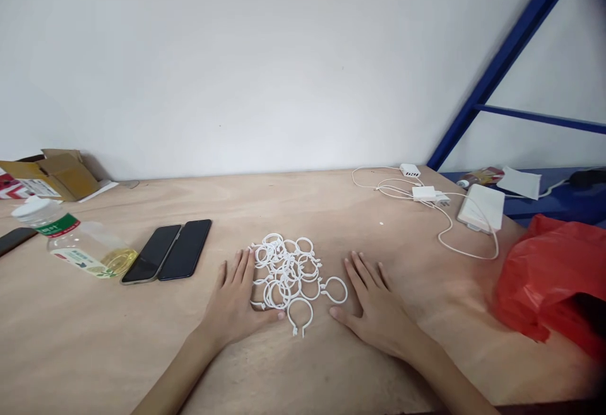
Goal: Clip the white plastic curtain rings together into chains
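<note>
Several white plastic rings with small clips lie heaped in a pile (285, 270) on the wooden table (303, 377). My left hand (237, 298) rests flat along the pile's left side, fingers stretched out, its thumb near the lower rings. At the front, one open ring (300, 314) lies with its two ends pointing toward me. Another ring (336, 290) sits at the pile's right edge. To the right of that ring my right hand (374, 307) lies on the tabletop with fingers spread. Neither hand holds anything.
Two dark phones (184, 251) lie left of my left hand, beside a clear bottle (85, 244) with yellow liquid. A cardboard box (66, 172) stands at the back left. White cables and chargers (423, 194) lie back right, near a red plastic bag (540, 276).
</note>
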`<state>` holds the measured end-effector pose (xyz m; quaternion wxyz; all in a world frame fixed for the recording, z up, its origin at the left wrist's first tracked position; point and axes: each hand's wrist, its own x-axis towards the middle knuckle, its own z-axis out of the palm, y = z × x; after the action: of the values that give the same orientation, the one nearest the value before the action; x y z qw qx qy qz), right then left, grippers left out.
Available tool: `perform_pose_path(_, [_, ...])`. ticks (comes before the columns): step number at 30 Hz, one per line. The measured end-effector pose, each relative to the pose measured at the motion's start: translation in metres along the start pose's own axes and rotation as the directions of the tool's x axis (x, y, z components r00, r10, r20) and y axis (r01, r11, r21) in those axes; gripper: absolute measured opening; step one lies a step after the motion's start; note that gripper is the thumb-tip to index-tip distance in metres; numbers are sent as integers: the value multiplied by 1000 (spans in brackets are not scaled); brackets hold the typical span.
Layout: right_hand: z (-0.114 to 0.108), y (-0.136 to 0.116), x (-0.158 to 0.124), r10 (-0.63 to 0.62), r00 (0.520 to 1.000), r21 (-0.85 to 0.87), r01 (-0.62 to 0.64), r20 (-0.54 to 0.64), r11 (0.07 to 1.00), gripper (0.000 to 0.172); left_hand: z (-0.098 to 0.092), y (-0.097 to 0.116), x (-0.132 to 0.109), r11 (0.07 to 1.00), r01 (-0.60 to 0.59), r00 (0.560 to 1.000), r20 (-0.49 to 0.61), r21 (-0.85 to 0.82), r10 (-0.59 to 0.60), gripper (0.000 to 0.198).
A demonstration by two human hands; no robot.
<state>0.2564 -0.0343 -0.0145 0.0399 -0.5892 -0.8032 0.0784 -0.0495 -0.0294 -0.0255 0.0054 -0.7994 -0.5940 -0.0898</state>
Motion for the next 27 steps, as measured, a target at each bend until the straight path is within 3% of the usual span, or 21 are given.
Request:
perform_pose_path(4, [0, -14, 27, -58, 998, 66, 56, 21, 996, 99, 1, 10, 21, 999, 33, 998, 49, -20, -32, 118])
perform_pose_path(9, [5, -19, 71, -66, 997, 105, 70, -37, 992, 99, 6, 23, 64, 996, 69, 996, 65, -50, -66, 120])
perform_pose_path(15, [5, -8, 126, 56, 992, 138, -40, -116, 990, 90, 17, 24, 126, 989, 116, 993, 37, -87, -113, 113])
perform_pose_path(18, [4, -1, 139, 137, 975, 179, -105, -175, 978, 87, 21, 22, 152, 985, 141, 990, 35, -97, -139, 111])
perform_pose_path(21, [0, -2, 126, 184, 951, 268, -115, -250, 957, 81, 24, 21, 166, 981, 158, 987, 34, -111, -155, 111])
perform_pose_path(23, [-7, -10, 101, 139, 944, 344, -29, -298, 939, 74, 25, 21, 169, 979, 166, 986, 34, -121, -163, 113])
perform_pose_path(25, [-17, -23, 68, 5, 953, 425, 130, -302, 896, 60, 25, 21, 169, 977, 171, 985, 36, -131, -168, 115])
perform_pose_path(27, [-28, -36, 35, -204, 958, 466, 278, -204, 840, 48, 26, 20, 169, 975, 175, 985, 37, -138, -171, 116])
